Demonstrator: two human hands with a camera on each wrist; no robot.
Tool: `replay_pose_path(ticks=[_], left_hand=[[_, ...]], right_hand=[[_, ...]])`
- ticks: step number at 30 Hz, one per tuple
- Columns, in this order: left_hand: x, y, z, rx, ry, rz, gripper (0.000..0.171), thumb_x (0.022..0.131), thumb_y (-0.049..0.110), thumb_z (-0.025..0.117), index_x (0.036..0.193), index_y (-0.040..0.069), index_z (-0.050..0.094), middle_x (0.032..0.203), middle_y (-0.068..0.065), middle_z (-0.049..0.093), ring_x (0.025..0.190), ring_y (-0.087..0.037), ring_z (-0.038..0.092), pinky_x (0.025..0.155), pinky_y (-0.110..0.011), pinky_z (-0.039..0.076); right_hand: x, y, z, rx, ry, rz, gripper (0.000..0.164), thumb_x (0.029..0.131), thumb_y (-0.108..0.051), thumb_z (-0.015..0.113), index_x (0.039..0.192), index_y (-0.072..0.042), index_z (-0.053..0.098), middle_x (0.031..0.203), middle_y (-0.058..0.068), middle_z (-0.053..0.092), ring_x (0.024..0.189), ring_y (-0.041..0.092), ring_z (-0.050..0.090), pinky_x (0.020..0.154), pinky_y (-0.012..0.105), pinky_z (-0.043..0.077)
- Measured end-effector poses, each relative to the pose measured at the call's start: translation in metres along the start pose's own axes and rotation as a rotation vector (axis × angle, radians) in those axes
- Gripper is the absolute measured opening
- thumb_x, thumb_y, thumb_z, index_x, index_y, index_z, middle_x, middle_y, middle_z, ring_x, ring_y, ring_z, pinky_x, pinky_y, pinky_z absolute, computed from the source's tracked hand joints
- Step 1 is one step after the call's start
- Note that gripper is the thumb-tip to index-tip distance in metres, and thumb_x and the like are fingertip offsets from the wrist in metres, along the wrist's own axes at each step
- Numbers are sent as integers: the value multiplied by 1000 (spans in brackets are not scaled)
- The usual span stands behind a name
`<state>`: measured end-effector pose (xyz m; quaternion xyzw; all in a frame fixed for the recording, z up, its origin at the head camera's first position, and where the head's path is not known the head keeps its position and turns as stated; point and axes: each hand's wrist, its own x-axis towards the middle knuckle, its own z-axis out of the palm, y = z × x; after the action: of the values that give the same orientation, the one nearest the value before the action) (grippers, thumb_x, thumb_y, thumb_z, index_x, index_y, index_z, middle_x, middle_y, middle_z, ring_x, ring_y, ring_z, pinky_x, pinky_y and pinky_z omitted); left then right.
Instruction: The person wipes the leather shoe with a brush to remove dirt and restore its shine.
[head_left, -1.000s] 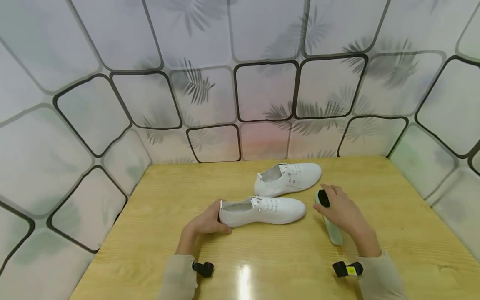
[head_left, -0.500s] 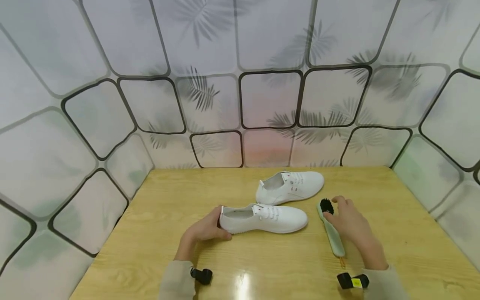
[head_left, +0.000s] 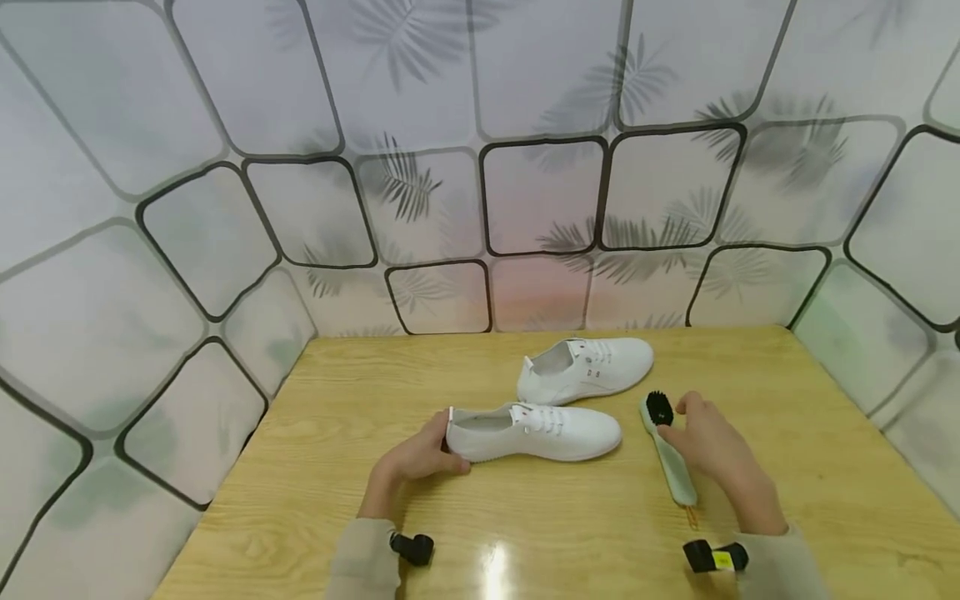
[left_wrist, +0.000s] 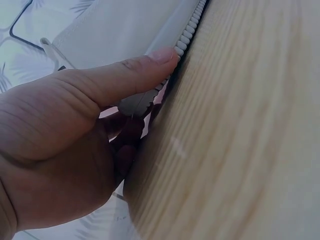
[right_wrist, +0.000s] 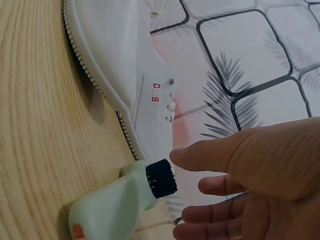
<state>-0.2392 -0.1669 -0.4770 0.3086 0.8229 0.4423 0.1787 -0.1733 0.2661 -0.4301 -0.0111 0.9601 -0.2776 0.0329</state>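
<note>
Two white lace-up shoes lie on the wooden table. My left hand (head_left: 420, 454) grips the heel of the nearer shoe (head_left: 573, 433); in the left wrist view the thumb (left_wrist: 132, 75) presses along the ridged sole edge and the fingers go behind the heel. Beyond it is the farther shoe (head_left: 618, 367), toe to the right. A pale green shoe brush (head_left: 675, 471) rests bristles up right of the toes, an orange loop at its handle end. My right hand (head_left: 716, 446) hovers at the brush's right with fingers parted, its thumb (right_wrist: 200, 157) near the black bristles (right_wrist: 161, 178), holding nothing.
The wooden table (head_left: 315, 533) ends at a patterned cloth wall (head_left: 536, 192) at the back, with similar walls left and right. Black wrist cameras sit at both sleeves. A light reflection shows near the table's front.
My right hand has drawn back to the right from the brush head, uncovering the bristles. The left hand keeps its grip on the nearer shoe. The head view has shifted slightly.
</note>
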Motion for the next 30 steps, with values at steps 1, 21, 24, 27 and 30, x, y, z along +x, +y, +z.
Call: replay_pose_path(ticks=[1, 21, 24, 27, 30], left_hand=[[0, 0, 0, -3, 2, -4, 69, 84, 12, 80, 140, 8, 41, 135, -10, 48, 117, -21, 48, 101, -39, 38], [4, 0, -5, -52, -31, -23, 64, 83, 13, 81, 137, 8, 47, 126, -6, 55, 104, -17, 53, 90, -29, 43], [-2, -1, -8, -75, -27, -25, 60, 84, 12, 81, 135, 8, 50, 124, -5, 59, 104, -18, 55, 91, -30, 45], [-4, -3, -10, -99, -35, -25, 55, 87, 14, 78, 135, 7, 52, 124, -5, 60, 107, -18, 55, 93, -31, 45], [-6, -4, -10, -105, -35, -51, 53, 89, 21, 76, 135, 7, 52, 124, -4, 60, 108, -18, 55, 95, -32, 44]], right_hand=[[1, 0, -1, -3, -6, 4, 52, 97, -26, 61, 122, 16, 41, 115, 39, 54, 94, 40, 59, 75, 51, 50], [1, 5, -7, -24, -101, 39, 51, 98, -31, 56, 118, 14, 43, 103, 28, 62, 82, 30, 58, 70, 45, 49], [5, 2, -1, -23, -106, 38, 51, 97, -32, 56, 119, 13, 44, 105, 29, 61, 84, 30, 59, 71, 45, 49], [7, 2, 1, -28, -108, 45, 51, 98, -32, 56, 119, 13, 44, 104, 29, 61, 83, 30, 59, 69, 45, 49], [7, 2, 2, -31, -112, 51, 51, 98, -32, 56, 118, 13, 44, 106, 31, 61, 85, 33, 60, 70, 46, 49]])
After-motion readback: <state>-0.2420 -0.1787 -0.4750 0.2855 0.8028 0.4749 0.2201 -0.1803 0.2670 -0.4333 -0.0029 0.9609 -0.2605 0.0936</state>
